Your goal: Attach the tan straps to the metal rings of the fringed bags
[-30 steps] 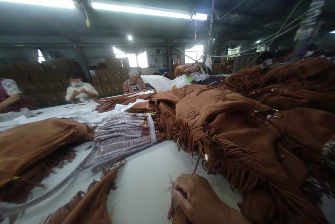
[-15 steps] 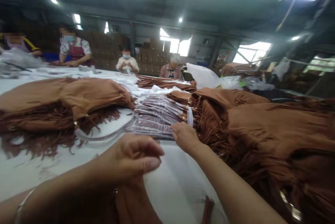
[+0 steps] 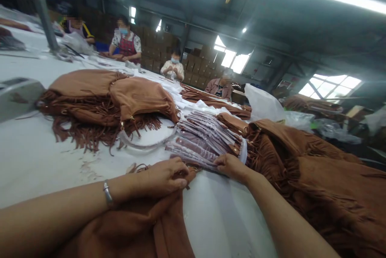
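Note:
My left hand, with a silver bracelet at the wrist, has its fingers curled at the upper edge of a brown bag in front of me. My right hand pinches the near end of a plastic-wrapped strap at the front of a pile of wrapped straps. A small gold fitting shows between the bag's edge and that strap. What lies under my left fingers is partly hidden.
Fringed brown bags lie at the left, and more brown bags are heaped at the right. Long brown strips lie farther back on the white table. Several people sit or stand beyond it.
The view has turned left and tilted. My left hand has come down onto the brown bag. My right hand has moved to the nearest strap, which now sits between its fingers.

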Demonstrator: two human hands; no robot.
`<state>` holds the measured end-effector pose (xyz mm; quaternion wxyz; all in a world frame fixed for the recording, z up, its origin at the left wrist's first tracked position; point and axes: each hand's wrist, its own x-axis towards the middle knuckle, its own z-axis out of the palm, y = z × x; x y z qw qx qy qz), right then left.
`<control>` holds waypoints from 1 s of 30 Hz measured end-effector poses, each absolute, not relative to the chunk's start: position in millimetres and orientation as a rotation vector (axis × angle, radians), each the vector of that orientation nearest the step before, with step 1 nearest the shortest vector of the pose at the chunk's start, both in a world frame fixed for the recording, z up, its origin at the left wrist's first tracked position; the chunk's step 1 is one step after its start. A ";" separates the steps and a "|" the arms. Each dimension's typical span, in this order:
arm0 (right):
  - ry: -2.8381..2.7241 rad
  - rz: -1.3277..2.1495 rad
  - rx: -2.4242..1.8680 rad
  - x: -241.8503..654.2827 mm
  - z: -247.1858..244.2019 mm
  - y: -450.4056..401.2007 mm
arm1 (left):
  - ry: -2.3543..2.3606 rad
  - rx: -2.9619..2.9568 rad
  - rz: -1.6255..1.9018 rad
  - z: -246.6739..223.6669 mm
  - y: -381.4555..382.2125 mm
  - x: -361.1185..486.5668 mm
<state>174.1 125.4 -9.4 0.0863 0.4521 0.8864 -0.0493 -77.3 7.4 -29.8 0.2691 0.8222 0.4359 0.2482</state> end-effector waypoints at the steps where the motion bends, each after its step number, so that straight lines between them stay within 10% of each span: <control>1: 2.638 -0.159 1.323 174.2 -7.5 128.2 | 1.178 2.208 0.685 -30.5 8.2 -78.5; 19: 3.087 -0.003 1.636 105.3 39.3 114.3 | 0.954 1.450 1.174 -49.7 43.0 -105.5; 30: 2.990 -0.910 1.678 145.1 40.9 -38.1 | 0.245 0.926 1.242 20.8 0.8 -108.2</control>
